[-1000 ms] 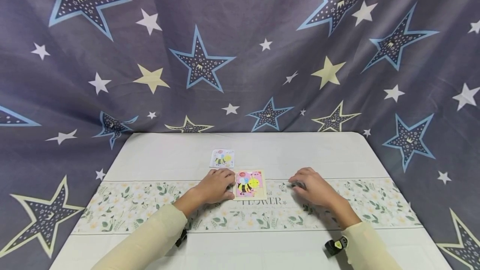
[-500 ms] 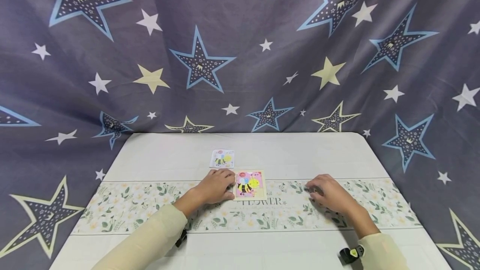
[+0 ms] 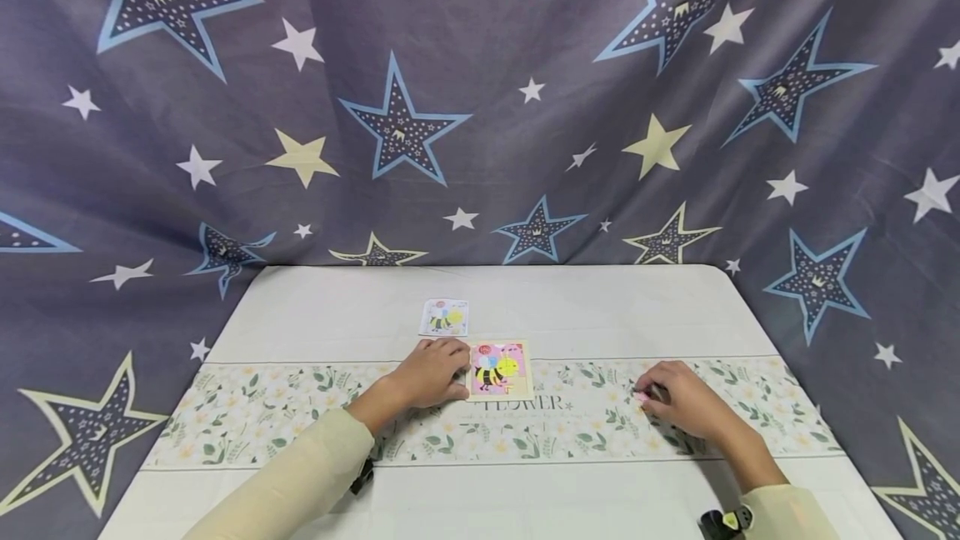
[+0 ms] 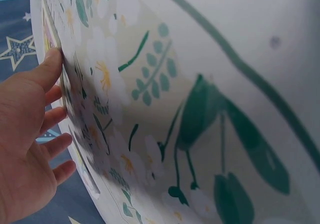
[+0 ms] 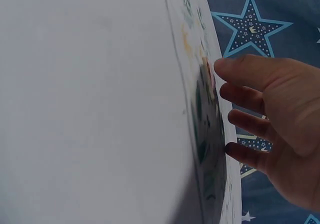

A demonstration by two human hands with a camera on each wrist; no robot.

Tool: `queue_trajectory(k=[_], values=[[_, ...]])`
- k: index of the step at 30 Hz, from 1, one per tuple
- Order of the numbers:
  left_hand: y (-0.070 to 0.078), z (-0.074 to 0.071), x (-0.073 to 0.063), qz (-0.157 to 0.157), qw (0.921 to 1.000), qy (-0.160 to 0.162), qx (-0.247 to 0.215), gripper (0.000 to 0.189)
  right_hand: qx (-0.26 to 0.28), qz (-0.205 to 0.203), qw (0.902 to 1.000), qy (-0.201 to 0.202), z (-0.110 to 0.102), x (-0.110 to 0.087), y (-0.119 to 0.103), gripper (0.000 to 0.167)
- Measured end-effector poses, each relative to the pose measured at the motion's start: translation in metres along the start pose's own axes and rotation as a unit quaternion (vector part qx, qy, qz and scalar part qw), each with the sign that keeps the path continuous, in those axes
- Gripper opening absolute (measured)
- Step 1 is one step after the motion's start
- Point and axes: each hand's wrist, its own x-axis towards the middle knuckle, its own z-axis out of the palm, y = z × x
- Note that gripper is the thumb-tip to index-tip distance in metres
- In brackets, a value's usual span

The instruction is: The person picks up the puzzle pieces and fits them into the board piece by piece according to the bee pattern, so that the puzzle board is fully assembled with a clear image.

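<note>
A square wooden jigsaw puzzle [image 3: 499,371] with a bee on pink lies in its pale frame near the table's middle. Part of its lower right corner shows bare cream. My left hand [image 3: 429,373] holds the puzzle at its left edge, and the left wrist view has the thumb [image 4: 51,64] against the frame's rim. Farther right, my right hand [image 3: 678,398] has thumb and forefinger around a small pink puzzle piece [image 3: 641,397], low over the flowered band. In the right wrist view, the puzzle piece [image 5: 209,78] shows at the thumb tip, with the other fingers spread apart.
A white picture card [image 3: 444,317] with the same bee lies just behind the puzzle, to the left. The white table [image 3: 600,298] carries a printed flower band. Behind it hangs a dark star-patterned cloth [image 3: 487,48].
My right hand has moved right and slightly toward me, and the pink puzzle piece now shows at its fingertips. The left hand and the puzzle have stayed in place.
</note>
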Motion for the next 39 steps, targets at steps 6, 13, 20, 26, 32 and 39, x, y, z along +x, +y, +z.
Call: queue_trajectory(k=[6, 13, 20, 26, 32, 39], values=[[0.001, -0.001, 0.000, 0.004, 1.0000, 0.002, 0.002, 0.031, -0.001, 0.006, 0.9998, -0.021, 0.000, -0.003, 0.002, 0.020], [0.000, 0.000, 0.000, 0.000, 1.0000, 0.000, 0.001, 0.031, -0.022, -0.016, 0.9993, -0.024, -0.001, -0.002, 0.002, 0.021], [-0.001, 0.001, 0.000, 0.004, 1.0000, 0.002, 0.001, 0.031, -0.021, -0.023, 0.9986, -0.042, -0.004, 0.001, 0.004, 0.020], [-0.002, 0.002, 0.000, 0.005, 1.0000, 0.002, 0.001, 0.031, -0.032, -0.028, 0.9986, -0.029, -0.001, 0.003, 0.004, 0.021], [-0.003, 0.003, 0.001, 0.003, 1.0000, -0.003, 0.002, 0.032, -0.034, -0.041, 0.9986, 0.003, 0.003, 0.005, 0.004, 0.022], [-0.003, 0.003, 0.001, -0.002, 1.0000, -0.005, -0.001, 0.033, -0.034, -0.050, 0.9979, 0.023, 0.005, 0.015, -0.009, 0.020]])
